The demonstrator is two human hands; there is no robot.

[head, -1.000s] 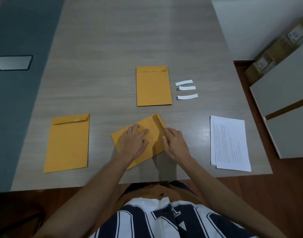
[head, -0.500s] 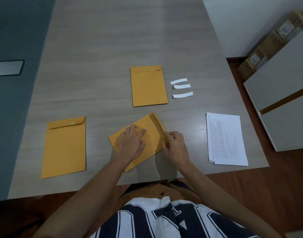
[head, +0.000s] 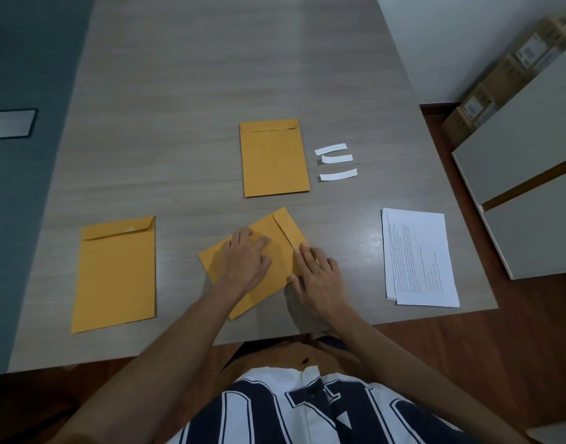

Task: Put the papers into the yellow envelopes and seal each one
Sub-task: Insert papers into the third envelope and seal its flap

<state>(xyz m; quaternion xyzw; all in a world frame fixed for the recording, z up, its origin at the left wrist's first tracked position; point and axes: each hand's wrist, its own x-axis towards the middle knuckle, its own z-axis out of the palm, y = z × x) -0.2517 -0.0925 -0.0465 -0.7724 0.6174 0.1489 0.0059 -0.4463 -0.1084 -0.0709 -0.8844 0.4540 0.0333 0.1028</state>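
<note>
A yellow envelope (head: 285, 230) lies tilted near the table's front edge, its flap folded down at the right end. My left hand (head: 245, 259) presses flat on its middle. My right hand (head: 318, 275) rests with straight fingers on the flap's lower edge. A second yellow envelope (head: 273, 158) lies farther back at the centre, flap closed. A third yellow envelope (head: 115, 274) lies at the left with its flap down. A stack of printed papers (head: 418, 257) sits at the right.
Three white peel-off strips (head: 336, 161) lie right of the centre envelope on the grey wooden table (head: 211, 75). A grey cabinet (head: 531, 187) and cardboard boxes (head: 506, 75) stand to the right. A dark panel (head: 9, 123) is at the left.
My right hand has slid along the flap, from its lower corner up onto the flap's edge. My left hand has stayed pressed on the envelope. The camera shifted slightly.
</note>
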